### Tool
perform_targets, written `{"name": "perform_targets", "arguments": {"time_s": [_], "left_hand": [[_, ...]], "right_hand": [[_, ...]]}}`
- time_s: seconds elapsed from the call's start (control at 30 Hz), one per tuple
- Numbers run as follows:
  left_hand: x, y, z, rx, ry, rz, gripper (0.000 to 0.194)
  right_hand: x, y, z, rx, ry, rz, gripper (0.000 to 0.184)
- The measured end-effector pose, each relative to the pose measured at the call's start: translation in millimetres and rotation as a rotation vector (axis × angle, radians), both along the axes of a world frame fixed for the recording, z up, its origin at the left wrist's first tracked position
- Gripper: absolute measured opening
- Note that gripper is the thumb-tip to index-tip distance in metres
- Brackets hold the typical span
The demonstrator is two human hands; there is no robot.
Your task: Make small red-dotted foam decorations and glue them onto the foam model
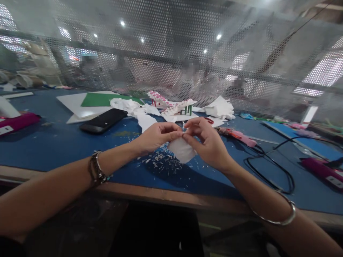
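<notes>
Both of my hands meet over the middle of the table, pinching the top edge of a thin white sheet (pixel 182 150) that looks like tissue or soft paper. My left hand (pixel 163 135) grips it from the left with thumb and forefinger. From the right, my right hand (pixel 205 141) pinches it at nearly the same spot. The sheet hangs down between the hands, its upper edge partly hidden by the fingers. Under it, small white paper scraps (pixel 166 160) lie scattered on the blue table (pixel 107 148).
Behind my hands stand a small white-and-pink model (pixel 171 103) and crumpled white paper (pixel 221 107). A black phone (pixel 104 120) and green sheet (pixel 107 100) lie left. To the right are a pink corded tool (pixel 241 137), its black cable (pixel 268 178) and a magenta object (pixel 321 173).
</notes>
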State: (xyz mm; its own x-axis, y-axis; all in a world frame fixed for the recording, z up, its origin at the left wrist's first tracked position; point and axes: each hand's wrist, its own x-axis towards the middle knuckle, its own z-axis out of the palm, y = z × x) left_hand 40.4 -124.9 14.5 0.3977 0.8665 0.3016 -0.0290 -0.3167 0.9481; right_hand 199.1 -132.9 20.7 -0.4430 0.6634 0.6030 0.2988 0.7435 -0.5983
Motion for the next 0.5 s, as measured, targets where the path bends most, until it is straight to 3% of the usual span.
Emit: {"name": "perform_targets", "arguments": {"time_s": [0.17, 0.37, 0.5], "left_hand": [[1.5, -2.1, -1.4, 0.042, -0.027, 0.057, 0.008], [0.1, -4.0, 0.5, 0.033, 0.01, 0.023, 0.007], [0.7, -3.4, -0.9, -0.036, -0.096, -0.049, 0.007]], "right_hand": [[-1.2, -0.1, -2.8, -0.09, 0.02, 0.035, 0.026], [-1.9, -2.2, -3.8, -0.039, 0.07, 0.014, 0.013], [-0.3, -5.8, -3.1, -0.007, 0.074, 0.03, 0.009]]}}
